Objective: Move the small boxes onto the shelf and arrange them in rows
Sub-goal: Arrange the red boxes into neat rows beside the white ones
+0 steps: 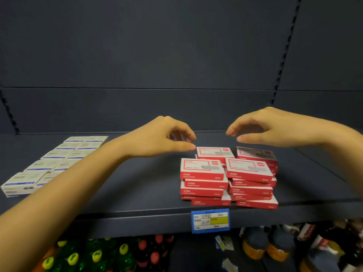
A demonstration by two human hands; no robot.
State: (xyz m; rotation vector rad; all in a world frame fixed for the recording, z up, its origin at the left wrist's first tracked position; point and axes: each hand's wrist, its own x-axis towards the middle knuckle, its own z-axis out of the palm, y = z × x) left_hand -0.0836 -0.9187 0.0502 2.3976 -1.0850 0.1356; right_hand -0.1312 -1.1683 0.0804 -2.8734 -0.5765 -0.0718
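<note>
Red-and-white small boxes (227,177) stand in several uneven stacks near the front right of the dark shelf (137,185). White-and-blue small boxes (53,163) lie flat in two rows at the shelf's left. My left hand (163,136) hovers just above and left of the rear red stack, fingers curled and apart, holding nothing. My right hand (261,128) hovers above the rear right stack, also curled and empty. Neither hand touches a box.
A blue price tag (210,220) hangs on the shelf's front edge below the red stacks. Bottles with yellow and red caps (98,256) and dark jars (275,246) fill the shelf below. The dark back panel (157,55) rises behind.
</note>
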